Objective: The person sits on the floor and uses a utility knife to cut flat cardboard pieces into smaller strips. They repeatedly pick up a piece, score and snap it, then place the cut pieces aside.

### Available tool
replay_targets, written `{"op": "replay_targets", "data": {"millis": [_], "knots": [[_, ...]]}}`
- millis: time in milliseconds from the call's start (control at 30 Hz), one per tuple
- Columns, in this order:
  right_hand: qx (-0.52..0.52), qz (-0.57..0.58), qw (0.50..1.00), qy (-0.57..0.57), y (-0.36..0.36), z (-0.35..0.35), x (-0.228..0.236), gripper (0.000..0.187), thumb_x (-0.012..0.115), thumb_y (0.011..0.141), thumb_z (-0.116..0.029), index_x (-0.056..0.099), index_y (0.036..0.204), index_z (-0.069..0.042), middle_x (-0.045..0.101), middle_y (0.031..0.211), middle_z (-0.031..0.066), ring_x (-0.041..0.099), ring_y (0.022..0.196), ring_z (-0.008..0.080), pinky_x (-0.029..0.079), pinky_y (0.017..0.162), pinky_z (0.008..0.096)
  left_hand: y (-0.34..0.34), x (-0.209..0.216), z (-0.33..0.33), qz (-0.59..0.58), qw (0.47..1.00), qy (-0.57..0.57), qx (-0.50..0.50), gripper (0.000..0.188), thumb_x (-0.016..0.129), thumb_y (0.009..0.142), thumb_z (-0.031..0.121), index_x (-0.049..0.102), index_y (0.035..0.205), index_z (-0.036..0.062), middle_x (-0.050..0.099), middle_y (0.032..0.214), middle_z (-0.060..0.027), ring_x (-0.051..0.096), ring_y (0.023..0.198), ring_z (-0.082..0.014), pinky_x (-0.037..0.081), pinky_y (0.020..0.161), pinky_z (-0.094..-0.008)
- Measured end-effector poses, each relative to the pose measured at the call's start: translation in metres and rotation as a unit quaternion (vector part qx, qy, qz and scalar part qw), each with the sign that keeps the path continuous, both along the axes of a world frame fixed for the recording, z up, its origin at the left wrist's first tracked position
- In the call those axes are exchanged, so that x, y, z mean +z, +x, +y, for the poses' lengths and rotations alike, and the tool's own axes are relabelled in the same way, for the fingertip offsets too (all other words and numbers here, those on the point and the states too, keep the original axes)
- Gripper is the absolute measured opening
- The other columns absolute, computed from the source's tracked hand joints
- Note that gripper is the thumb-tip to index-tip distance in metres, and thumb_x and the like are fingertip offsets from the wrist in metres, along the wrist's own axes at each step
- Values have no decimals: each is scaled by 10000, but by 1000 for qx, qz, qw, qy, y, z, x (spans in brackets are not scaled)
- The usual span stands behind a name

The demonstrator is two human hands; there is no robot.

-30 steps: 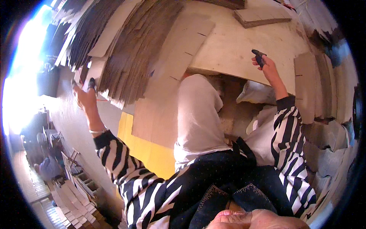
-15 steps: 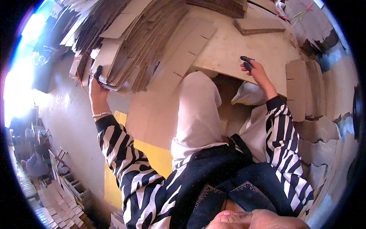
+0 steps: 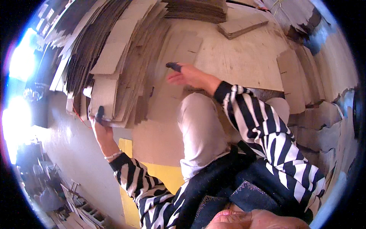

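Observation:
My left hand (image 3: 102, 129) grips the near end of a thick leaning stack of cardboard strips (image 3: 105, 93). Its dark-covered thumb presses on top, and the other fingers are mostly hidden under the edge. My right hand (image 3: 190, 77) hovers above a slotted cardboard sheet (image 3: 185, 57) to the right of the stack. It holds nothing; the dark-covered finger points left and the lower fingers are slightly blurred and apart from the thumb side.
A pale wooden board (image 3: 236, 57) lies ahead, with a small cardboard bundle (image 3: 244, 26) on it. Another cardboard pile (image 3: 196, 10) is at the far edge. More stacked cardboard (image 3: 291, 78) stands on the right. A yellow panel (image 3: 160, 176) lies by my left knee.
My right hand has swung left from over the wooden board to near the cardboard stack. My left hand keeps its hold on the strips' near end. The view has shifted.

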State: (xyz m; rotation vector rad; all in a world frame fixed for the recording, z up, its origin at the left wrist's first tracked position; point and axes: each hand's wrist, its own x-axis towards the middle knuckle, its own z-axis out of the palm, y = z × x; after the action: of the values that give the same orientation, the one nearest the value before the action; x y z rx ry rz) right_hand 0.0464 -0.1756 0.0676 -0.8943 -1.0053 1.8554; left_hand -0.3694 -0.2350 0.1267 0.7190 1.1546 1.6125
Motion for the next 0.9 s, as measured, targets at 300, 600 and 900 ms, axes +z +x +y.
{"op": "replay_targets", "data": {"millis": [300, 600, 900], "knots": [[-149, 213, 962, -82, -41, 18, 2, 737, 619, 856, -516, 297, 1388, -120, 440, 1329, 205, 509, 1158, 353, 440, 950, 478, 150, 50, -83, 112, 982, 142, 51, 512, 527, 866, 15, 387, 1358, 8, 545, 1236, -149, 566, 1097, -225, 437, 984, -347], [-172, 161, 966, -103, -9, 26, -2, 484, 599, 859, -500, 492, 1220, -195, 534, 952, 17, 499, 769, 159, 438, 619, 307, 193, 54, -110, 78, 982, 162, 57, 620, 631, 784, -23, 389, 1349, 59, 549, 1219, -98, 550, 1086, -191, 452, 930, -321], [-240, 128, 961, -58, -14, 22, 47, 274, 337, 998, -335, 544, 1039, -161, 522, 804, -22, 471, 653, 93, 417, 517, 248, 181, 78, -108, 71, 985, 152, 47, 723, 559, 760, -87, 290, 1420, 34, 471, 1340, -144, 466, 1224, -238, 366, 1048, -367]]}}
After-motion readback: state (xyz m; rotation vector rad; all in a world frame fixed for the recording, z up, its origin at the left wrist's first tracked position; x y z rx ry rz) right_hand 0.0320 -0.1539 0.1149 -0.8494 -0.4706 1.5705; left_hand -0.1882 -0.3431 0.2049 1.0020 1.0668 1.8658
